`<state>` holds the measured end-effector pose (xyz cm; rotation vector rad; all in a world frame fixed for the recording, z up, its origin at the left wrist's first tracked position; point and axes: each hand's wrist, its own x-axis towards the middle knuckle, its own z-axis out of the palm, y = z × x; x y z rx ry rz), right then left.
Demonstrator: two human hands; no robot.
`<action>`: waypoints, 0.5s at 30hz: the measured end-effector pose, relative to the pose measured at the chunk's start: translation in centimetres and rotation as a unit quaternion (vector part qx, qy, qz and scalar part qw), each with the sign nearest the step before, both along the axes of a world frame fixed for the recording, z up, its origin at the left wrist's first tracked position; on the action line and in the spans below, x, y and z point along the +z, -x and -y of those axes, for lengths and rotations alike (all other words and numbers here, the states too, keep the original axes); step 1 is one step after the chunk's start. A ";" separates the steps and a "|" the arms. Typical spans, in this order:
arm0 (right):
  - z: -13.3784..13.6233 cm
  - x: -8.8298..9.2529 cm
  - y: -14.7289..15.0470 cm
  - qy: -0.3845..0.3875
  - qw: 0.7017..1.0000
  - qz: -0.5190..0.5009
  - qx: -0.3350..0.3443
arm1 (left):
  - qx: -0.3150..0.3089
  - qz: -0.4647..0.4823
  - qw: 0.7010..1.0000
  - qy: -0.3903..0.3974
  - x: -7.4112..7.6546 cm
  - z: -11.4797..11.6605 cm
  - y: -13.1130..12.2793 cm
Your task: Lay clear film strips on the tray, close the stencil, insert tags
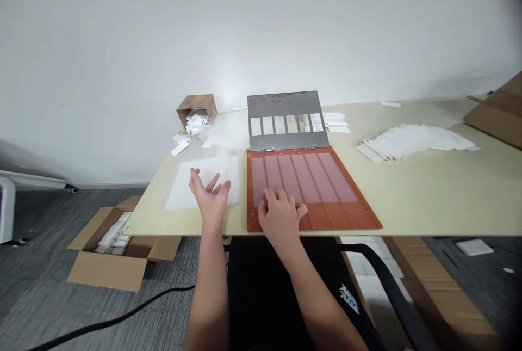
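Observation:
My left hand (210, 198) is raised over a stack of thin translucent sheets (181, 185), its fingers spread with nothing between them. On the orange jig board (342, 216), my right hand (281, 214) rests with bent, parted fingers near the lower left. Pale translucent strips (312, 179) lie side by side in the board's long slots, and the right fingertips are at the lower ends of the leftmost ones. A grey metal plate (281, 105) with a row of rectangular windows is hinged to the board's far edge and stands tilted back.
Fanned white bags or sleeves (420, 141) lie to the right. A small carton (199, 102) with white slips (180, 147) stands at back left. White pieces (336, 122) sit beside the plate. An open carton (108, 269) is on the floor; a brown box (499, 109) is far right.

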<state>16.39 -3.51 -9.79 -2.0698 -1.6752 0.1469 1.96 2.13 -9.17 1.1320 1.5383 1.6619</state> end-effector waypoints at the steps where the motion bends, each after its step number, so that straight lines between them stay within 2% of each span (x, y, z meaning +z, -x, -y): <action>1: 0.0 0.0 0.1 0.004 1.000 0.005 0.005 | -0.002 -0.011 1.000 -0.001 -0.1 0.1 0.2; 7: 0.2 0.1 0.2 0.011 1.000 0.022 0.017 | -0.047 -0.127 0.991 -0.005 0.0 0.6 0.5; 11: 0.1 0.0 0.2 0.020 0.999 0.027 0.021 | -0.096 -0.210 0.972 -0.042 1.7 1.6 0.0; 13: 0.0 0.2 0.2 0.034 0.999 0.028 0.025 | -0.149 -0.167 0.972 -0.070 3.1 3.2 -0.2; 15: 0.0 0.4 0.1 0.049 0.998 0.021 0.028 | -0.234 -0.087 0.964 -0.090 4.4 5.8 0.1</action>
